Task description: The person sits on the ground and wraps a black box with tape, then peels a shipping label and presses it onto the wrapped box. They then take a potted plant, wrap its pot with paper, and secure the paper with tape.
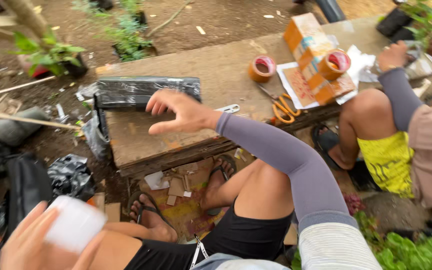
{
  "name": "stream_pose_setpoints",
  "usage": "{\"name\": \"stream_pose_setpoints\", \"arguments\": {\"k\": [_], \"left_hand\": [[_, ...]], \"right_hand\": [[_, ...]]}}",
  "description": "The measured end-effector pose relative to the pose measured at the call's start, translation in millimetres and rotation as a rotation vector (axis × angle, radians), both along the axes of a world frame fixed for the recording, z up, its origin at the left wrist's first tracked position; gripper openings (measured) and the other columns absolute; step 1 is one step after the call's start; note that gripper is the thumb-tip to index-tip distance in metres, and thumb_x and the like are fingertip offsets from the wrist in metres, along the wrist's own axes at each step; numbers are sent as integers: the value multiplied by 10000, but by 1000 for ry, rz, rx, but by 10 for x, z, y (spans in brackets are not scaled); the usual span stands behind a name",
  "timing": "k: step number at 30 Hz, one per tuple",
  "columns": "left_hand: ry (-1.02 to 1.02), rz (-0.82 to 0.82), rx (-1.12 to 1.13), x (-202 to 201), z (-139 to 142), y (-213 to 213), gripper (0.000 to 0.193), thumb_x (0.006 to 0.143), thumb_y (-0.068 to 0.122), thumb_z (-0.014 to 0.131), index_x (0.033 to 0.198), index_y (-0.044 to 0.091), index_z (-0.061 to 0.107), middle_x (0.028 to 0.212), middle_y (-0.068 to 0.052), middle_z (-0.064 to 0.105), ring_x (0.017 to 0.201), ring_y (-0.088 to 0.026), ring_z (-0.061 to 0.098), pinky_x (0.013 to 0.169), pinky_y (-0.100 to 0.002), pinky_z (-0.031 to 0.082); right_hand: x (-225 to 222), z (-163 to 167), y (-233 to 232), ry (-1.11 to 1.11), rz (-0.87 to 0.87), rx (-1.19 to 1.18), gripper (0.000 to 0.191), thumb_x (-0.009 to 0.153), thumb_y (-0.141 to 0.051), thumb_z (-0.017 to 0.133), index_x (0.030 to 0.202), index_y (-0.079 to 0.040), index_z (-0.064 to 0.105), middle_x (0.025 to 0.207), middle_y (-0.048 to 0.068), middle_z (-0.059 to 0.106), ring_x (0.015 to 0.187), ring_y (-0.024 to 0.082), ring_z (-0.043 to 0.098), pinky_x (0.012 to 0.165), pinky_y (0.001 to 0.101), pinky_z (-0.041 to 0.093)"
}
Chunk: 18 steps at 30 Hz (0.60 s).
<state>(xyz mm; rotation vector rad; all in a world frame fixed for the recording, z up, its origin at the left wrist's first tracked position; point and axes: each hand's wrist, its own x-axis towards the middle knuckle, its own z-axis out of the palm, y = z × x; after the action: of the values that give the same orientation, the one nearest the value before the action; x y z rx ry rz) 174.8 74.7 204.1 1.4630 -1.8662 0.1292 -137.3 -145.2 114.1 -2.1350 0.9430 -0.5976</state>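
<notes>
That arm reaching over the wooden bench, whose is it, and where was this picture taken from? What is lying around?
The camera sits on a person's head and looks down, so you see their own knees, sandalled feet and arms. Their right hand is open, reaching toward a long parcel wrapped in black plastic on the wooden bench. Their left hand, blurred at the bottom corner, holds a white roll. Further along the bench lie two rolls of brown tape, orange-handled scissors and a cardboard box. A second person sits at the right.
</notes>
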Motion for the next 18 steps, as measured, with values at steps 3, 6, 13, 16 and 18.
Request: {"name": "stream_pose_setpoints", "arguments": {"k": [3, 6, 13, 16, 18], "left_hand": [[100, -323, -7, -589, -189, -422, 644, 754, 209, 905, 1287, -10, 618, 1312, -176, 654, 1344, -370, 597, 1138, -472, 475], [6, -530, -16, -932, -292, -836, 572, 774, 190, 861, 1268, 11, 637, 1319, -156, 655, 1368, -407, 528, 1143, -495, 438], [28, -803, 163, -1026, -108, -1186, 409, 843, 208, 765, 1215, 67, 670, 1255, -117, 709, 1189, -351, 645, 1003, -453, 515], [440, -935, 568, -999, 262, -1083, 257, 947, 135, 682, 1192, 70, 722, 1140, -66, 796, 1009, -236, 779, 872, -368, 607], [837, -1047, 870, -1028, 608, -914, 277, 966, 73, 612, 1207, 15, 735, 1056, -110, 814, 916, -196, 797, 800, -336, 649]], "right_hand": [[1, 305, 531, -258, 281, 229, 385, 995, -357, 719, 1247, -72, 658, 1201, 57, 691, 1125, 171, 660, 965, 345, 557], [-184, 413, 839, -276, 161, 265, 322, 982, -271, 726, 1204, -50, 651, 1119, 62, 706, 1049, 159, 673, 934, 331, 556], [-1785, -47, 349, 269, -538, -449, 228, 919, -186, 752, 1093, -55, 686, 1025, 152, 705, 957, 347, 673, 817, 457, 529], [-2246, -567, 112, 693, -589, -383, 199, 899, -275, 737, 989, -97, 724, 993, 160, 718, 952, 379, 680, 775, 502, 538], [-2372, -831, -42, 986, -593, -125, 203, 892, -285, 699, 985, -118, 767, 1013, 158, 748, 980, 364, 708, 838, 496, 567]]}}
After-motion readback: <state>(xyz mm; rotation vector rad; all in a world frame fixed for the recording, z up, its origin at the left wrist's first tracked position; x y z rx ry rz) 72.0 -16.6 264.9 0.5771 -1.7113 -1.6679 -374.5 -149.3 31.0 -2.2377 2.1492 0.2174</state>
